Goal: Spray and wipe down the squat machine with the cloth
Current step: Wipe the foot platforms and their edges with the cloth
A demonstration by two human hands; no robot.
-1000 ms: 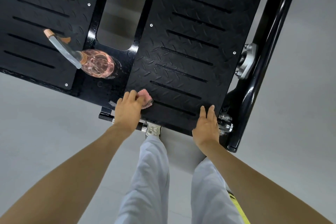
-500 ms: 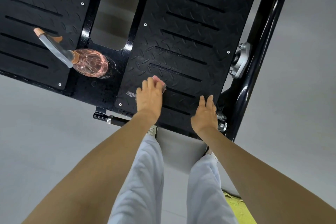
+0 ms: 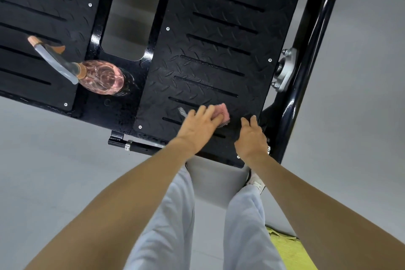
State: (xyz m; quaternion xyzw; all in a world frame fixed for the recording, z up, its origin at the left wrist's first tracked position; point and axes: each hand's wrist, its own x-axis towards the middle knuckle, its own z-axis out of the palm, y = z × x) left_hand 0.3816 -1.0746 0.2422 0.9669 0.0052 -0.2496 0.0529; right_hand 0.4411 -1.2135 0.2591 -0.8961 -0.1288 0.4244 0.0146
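The squat machine's black tread-plate footplate (image 3: pixel 219 57) fills the upper view, its right panel slotted and wet-looking. My left hand (image 3: pixel 200 126) presses a pink cloth (image 3: pixel 220 112) flat on that panel's near right part. Just to the right of it, my right hand (image 3: pixel 252 136) rests with fingers spread on the panel's near edge, holding nothing. A clear pink spray bottle (image 3: pixel 102 76) with a grey and orange trigger head stands on the centre bar between the two panels, well left of both hands.
A thick black frame tube (image 3: pixel 315 35) with a silver bearing mount (image 3: pixel 285 70) runs along the right side. A black handle with a silver collar (image 3: pixel 131 144) sticks out below the near edge. Grey floor surrounds it; a yellow mat (image 3: pixel 289 250) lies at the bottom right.
My left hand has slid the pink cloth rightwards across the right panel, from its near left corner towards my right hand. The right hand and the bottle have stayed put.
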